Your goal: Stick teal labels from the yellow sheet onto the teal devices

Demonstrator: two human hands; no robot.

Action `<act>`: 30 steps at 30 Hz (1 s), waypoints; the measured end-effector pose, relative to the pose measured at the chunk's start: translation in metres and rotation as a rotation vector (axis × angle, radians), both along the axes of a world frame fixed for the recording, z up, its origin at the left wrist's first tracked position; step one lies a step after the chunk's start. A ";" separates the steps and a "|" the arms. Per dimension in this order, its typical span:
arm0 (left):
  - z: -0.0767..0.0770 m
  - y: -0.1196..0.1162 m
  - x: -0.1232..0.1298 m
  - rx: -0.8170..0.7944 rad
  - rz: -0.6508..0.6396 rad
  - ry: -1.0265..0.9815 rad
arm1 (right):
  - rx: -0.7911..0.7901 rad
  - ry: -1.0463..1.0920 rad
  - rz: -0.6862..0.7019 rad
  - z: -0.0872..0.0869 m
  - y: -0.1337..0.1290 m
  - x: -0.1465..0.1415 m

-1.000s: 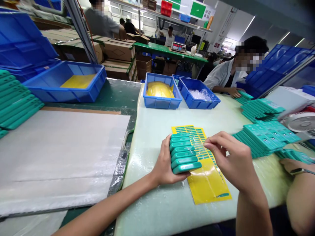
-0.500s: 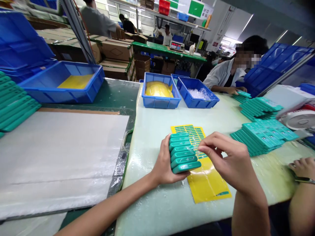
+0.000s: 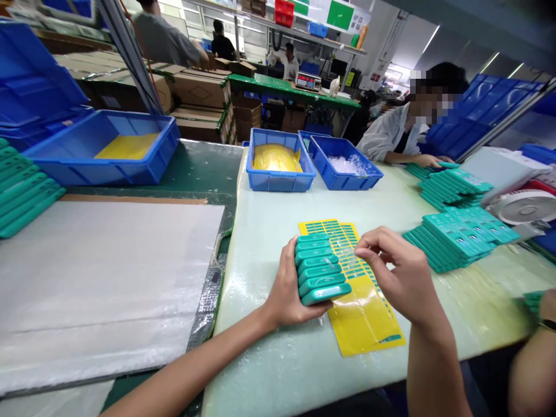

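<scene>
My left hand (image 3: 291,289) is wrapped round a stack of several flat green plastic cases (image 3: 320,269), their rounded ends facing me. To the right, the thumb and forefinger of my right hand (image 3: 393,266) are pinched together on a small clear piece of film (image 3: 347,255), faint against what lies behind it. Beneath both hands, yellow sticker sheets (image 3: 360,315) rest on the table; rows of small green labels cover their far part, and one lone green strip is near the close corner.
Blue bins (image 3: 282,182) stand behind, one holding yellow sheets, another clear bits (image 3: 347,165). Stacked green cases (image 3: 460,240) sit at right, near a small fan (image 3: 523,205). A white padded sheet (image 3: 108,278) lies left. A co-worker (image 3: 391,136) handles cases; another person's arm (image 3: 534,359) shows at right.
My right hand has drawn slightly away from the green cases, and the clear film now shows at its fingertips. My left hand keeps its hold. The neighbour's hand at right has shifted, with green cases beside it.
</scene>
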State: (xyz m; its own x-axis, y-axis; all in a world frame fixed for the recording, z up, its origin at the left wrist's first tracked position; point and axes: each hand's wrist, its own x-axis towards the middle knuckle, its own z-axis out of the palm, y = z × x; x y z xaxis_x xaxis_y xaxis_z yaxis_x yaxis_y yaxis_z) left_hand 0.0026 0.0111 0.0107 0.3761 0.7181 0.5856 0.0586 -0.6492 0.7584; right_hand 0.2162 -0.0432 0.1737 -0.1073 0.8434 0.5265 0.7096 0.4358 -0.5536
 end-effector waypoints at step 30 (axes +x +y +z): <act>-0.002 0.000 0.000 -0.024 0.004 0.024 | -0.132 -0.041 0.312 0.007 -0.011 -0.019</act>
